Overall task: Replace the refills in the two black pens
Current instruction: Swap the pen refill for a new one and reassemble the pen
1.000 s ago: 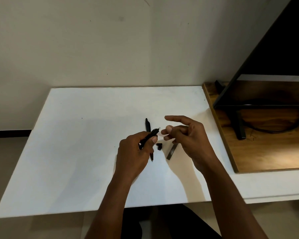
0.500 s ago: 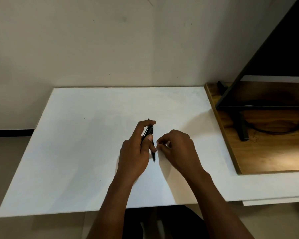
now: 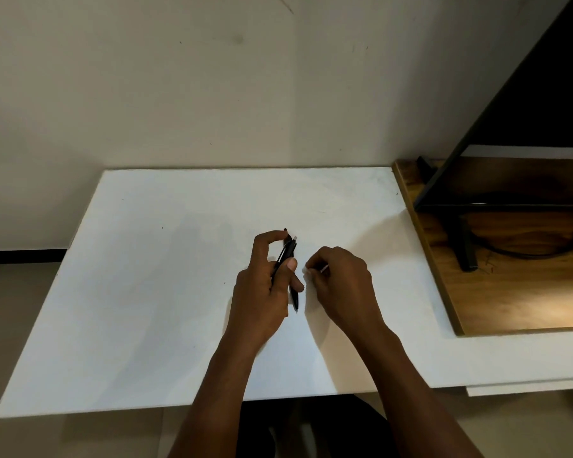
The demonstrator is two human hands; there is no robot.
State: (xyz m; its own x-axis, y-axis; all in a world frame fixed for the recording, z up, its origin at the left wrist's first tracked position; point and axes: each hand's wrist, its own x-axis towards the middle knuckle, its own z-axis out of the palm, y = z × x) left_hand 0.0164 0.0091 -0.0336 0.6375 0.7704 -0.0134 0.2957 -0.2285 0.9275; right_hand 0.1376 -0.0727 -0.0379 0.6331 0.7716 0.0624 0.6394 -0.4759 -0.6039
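Note:
My left hand [image 3: 265, 289] grips a black pen barrel [image 3: 288, 252] between thumb and fingers, and a pale tip pokes out of its far end. Under that hand a second black pen [image 3: 295, 300] lies on the white table [image 3: 146, 292], with only its near point and far end showing. My right hand [image 3: 342, 285] rests on the table just right of the pens with its fingers curled down. Its fingertips pinch a thin pale rod [image 3: 324, 268]. The small loose pen parts seen before are hidden under this hand.
A wooden board [image 3: 526, 309] lies on the right of the table. It carries a black monitor stand [image 3: 466, 249] and a dark cable [image 3: 536, 254]. The monitor [image 3: 542, 94] hangs over that side. A wall runs along the table's far edge.
My right hand has dropped from in front of the pen tip onto the table, covering the loose parts. My left hand has turned the held pen more upright.

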